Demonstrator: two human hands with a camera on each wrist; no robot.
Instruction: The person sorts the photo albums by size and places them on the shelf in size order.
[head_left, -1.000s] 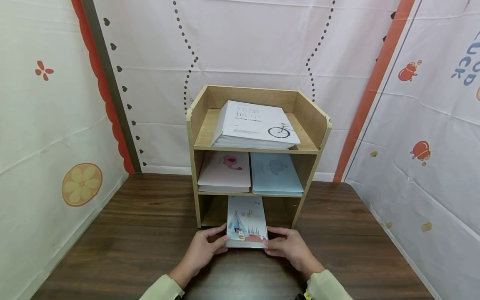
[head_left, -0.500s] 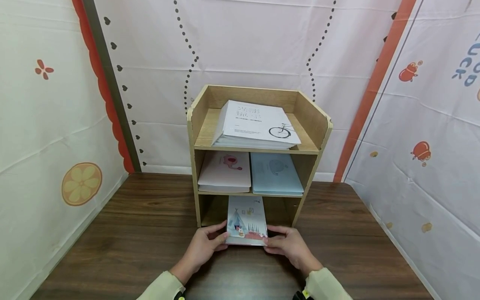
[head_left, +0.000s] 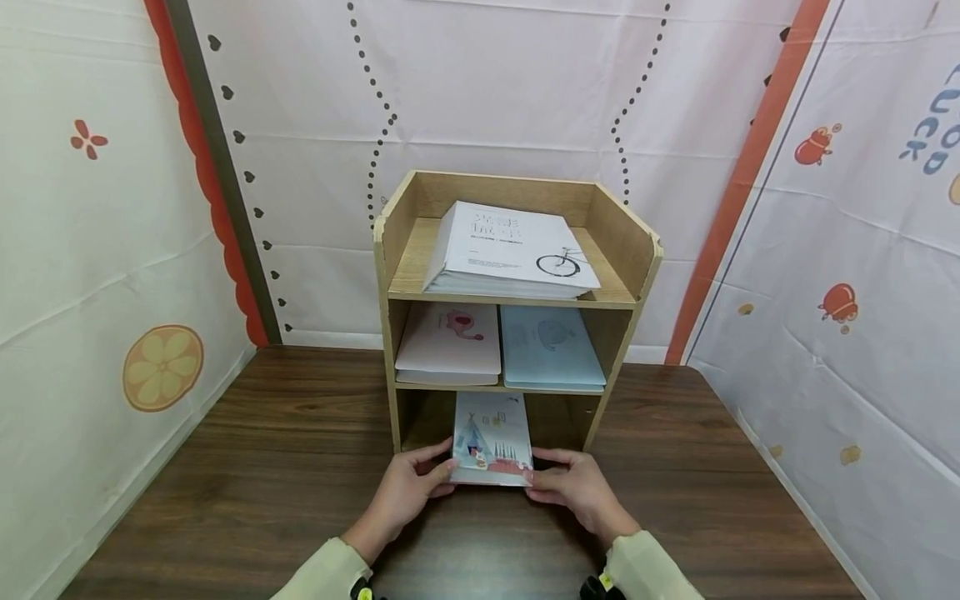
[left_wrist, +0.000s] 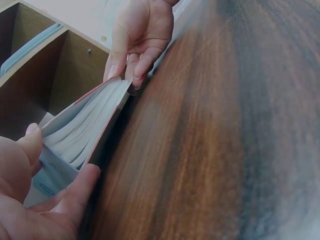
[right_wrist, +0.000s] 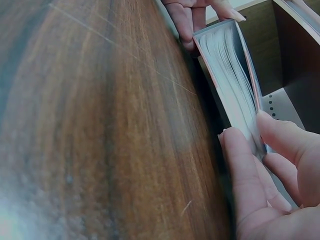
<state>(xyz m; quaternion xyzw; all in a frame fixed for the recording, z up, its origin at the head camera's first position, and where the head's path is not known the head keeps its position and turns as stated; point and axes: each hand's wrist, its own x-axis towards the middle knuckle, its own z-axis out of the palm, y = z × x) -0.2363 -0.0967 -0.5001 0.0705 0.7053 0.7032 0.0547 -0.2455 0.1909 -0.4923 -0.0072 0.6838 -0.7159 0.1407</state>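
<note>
A thick book [head_left: 491, 437] with a pale illustrated cover lies flat, its far end inside the bottom compartment of a light wooden shelf [head_left: 626, 233]. My left hand [head_left: 405, 492] grips its near left corner, thumb on the cover and fingers beneath. At the near right corner my right hand [head_left: 576, 492] holds it in the same way. In the left wrist view the book's page edges [left_wrist: 85, 125] face the camera, between both hands. From the right wrist, the book [right_wrist: 227, 75] appears slightly raised off the table at its near end.
On the middle tier lie pink booklets [head_left: 447, 346] and blue booklets [head_left: 552, 346], side by side. A stack of white books [head_left: 517, 242] rests on the top tier. The dark wooden table [head_left: 285, 483] is enclosed by printed cloth [head_left: 495, 92].
Both hands have pushed the book slightly forward, deeper into the bottom compartment. Their hold on its corners looks the same. The other books have not moved.
</note>
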